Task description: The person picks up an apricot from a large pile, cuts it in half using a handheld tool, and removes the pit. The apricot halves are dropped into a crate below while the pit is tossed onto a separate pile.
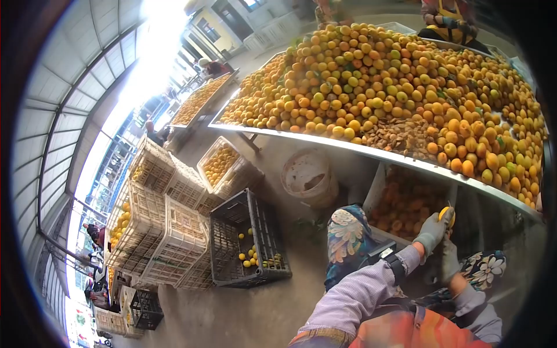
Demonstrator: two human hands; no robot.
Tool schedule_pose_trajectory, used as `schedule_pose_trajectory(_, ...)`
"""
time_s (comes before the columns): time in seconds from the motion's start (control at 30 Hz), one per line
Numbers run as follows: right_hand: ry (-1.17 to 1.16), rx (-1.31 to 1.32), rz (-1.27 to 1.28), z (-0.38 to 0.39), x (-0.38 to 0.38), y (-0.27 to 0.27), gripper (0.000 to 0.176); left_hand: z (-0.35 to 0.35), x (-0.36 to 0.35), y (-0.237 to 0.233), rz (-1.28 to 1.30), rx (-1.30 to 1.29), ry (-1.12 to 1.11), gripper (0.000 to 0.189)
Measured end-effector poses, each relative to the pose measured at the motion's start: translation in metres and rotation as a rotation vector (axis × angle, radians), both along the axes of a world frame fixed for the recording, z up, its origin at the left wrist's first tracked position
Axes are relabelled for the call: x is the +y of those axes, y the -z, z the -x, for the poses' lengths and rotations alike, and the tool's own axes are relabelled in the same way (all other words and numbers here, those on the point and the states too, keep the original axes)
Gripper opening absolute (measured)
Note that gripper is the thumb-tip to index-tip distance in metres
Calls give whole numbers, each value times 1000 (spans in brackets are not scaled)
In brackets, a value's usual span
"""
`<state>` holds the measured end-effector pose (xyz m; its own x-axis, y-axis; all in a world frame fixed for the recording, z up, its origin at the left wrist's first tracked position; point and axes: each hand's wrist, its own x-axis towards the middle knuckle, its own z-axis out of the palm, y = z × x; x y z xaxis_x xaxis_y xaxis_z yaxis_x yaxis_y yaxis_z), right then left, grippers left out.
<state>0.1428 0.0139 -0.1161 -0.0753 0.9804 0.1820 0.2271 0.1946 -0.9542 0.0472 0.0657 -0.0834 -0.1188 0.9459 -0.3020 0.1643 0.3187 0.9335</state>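
Although the two gloved hands are close together, one yellow fruit (450, 218) can be made out at the fingertips of the left hand (430, 233). Those fingers are clamped on it, and it pokes out past them on the side toward the table (360, 147). The right hand (450, 262) is just beside them, nearer the body; whether its fingers are apart, together or gripping anything, I cannot tell, since the left hand partly covers its fingertips. How much of the fruit lies behind the left fingers is hidden too.

Beyond the fingers and a little left, a crate (375, 187) of orange fruit sits in shadow, its contents dim and its far end under the table. Farther beyond the fingers rises a big fruit heap (360, 75), with a brown pile (400, 134) along its near edge, its pieces too small to identify. To the fingers' left, past a patterned trouser leg (347, 238), stands a bucket (325, 191) whose contents are unclear. Across the heap from the fingers, a co-worker (449, 23) is cut off by the top of the view
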Motion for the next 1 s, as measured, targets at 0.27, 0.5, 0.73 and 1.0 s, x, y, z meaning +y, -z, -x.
schedule_pose_trajectory(0.27, -166, 290, 794, -38, -3, -73, 48, 17, 6, 11, 53, -436, -136, 43)
schedule_pose_trajectory(0.5, 121, 568, 445, -26, 37, -82, 38, 12, -32, -47, -394, 131, 108, 47)
schedule_pose_trajectory(0.73, 287, 643, 386, 5, 43, -73, 25, 3, -25, -42, -412, 332, 105, 37)
schedule_pose_trajectory(1.0, 258, 375, 70, 1, 71, -47, 19, -9, -4, -27, -567, 620, 59, 19)
